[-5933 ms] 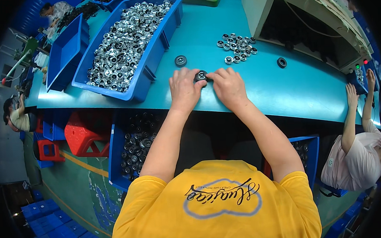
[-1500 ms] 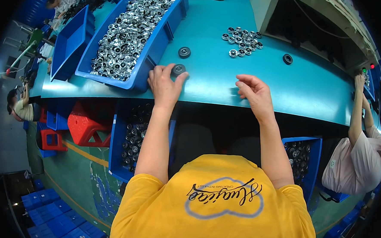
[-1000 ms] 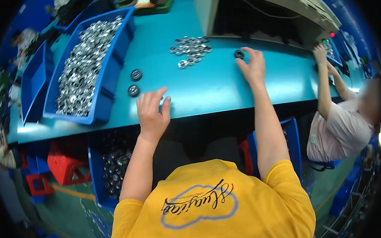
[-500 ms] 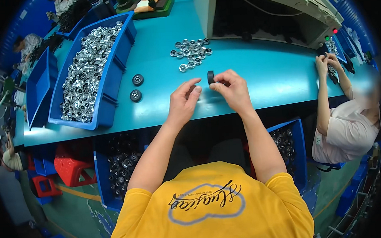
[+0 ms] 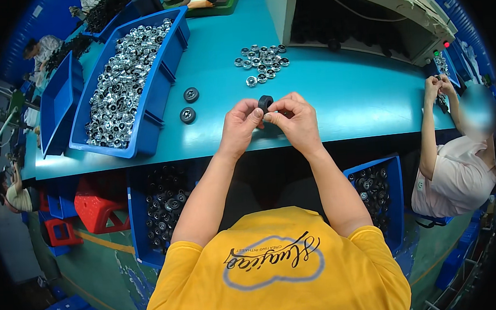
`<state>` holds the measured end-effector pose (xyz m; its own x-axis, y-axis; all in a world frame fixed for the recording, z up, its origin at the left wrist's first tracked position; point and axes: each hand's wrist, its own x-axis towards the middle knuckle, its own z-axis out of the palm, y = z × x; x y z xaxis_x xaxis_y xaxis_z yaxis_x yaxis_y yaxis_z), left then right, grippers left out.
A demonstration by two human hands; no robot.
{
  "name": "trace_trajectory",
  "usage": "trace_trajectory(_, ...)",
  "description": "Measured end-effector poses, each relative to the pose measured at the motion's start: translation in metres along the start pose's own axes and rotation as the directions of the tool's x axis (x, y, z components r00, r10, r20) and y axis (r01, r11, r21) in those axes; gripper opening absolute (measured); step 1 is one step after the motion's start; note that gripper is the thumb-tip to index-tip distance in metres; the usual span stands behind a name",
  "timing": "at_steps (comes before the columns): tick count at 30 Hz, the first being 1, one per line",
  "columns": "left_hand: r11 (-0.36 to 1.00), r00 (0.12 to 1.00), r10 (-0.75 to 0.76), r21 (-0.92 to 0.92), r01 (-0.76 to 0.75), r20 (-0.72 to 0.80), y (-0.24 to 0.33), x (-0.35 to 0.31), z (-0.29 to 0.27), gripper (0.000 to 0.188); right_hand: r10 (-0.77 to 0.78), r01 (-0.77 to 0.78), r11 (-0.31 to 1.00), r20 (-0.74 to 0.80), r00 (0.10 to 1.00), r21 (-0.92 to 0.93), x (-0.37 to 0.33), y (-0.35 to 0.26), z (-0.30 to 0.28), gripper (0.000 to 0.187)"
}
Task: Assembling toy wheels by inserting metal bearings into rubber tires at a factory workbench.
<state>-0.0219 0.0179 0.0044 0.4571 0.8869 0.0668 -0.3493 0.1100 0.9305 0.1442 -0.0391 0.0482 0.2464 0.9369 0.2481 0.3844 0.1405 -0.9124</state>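
Observation:
Between my fingertips, above the near part of the teal table, I hold a small black tyre (image 5: 265,102), tilted with its opening partly showing. My left hand (image 5: 238,128) pinches its left side with thumb and fingers. From the other side, my right hand (image 5: 297,121) grips it the same way. Whether a hub sits inside the tyre is hidden by my fingers. Beyond my hands lies a loose cluster of shiny silver hubs (image 5: 262,64) with dark centres. Two black wheels, one farther (image 5: 191,94) and one nearer (image 5: 187,115), rest on the table to the left.
A long blue bin (image 5: 168,69) full of silver hubs stands at left, beside another blue bin (image 5: 60,111). An open-fronted cabinet (image 5: 279,13) occupies the back right. Below the table edge, blue bins (image 5: 142,239) hold black wheels. A co-worker (image 5: 453,172) sits at right.
My left hand, apart and open before, has closed on the tyre. The right hand has brought the tyre left to meet it. The whole view has shifted slightly.

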Motion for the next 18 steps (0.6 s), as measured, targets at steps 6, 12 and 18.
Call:
trace_trajectory(6,0.991,1.000,0.017,-0.135,-0.017,0.003,-0.003,0.000,-0.005,0.021,0.082,-0.094,0.982,0.077,0.994,0.166,0.002,-0.005,0.009,0.015)
trace_trajectory(12,0.987,0.996,-0.030,-0.155,0.044,0.087,-0.002,0.000,-0.011,0.022,0.262,-0.414,0.722,0.335,0.905,0.554,-0.001,0.019,0.005,0.021)
trace_trajectory(18,0.997,0.988,-0.045,-0.059,0.054,0.147,0.000,-0.001,-0.011,0.019,0.279,-0.494,0.576,0.411,0.868,0.651,-0.004,0.025,-0.002,0.019)
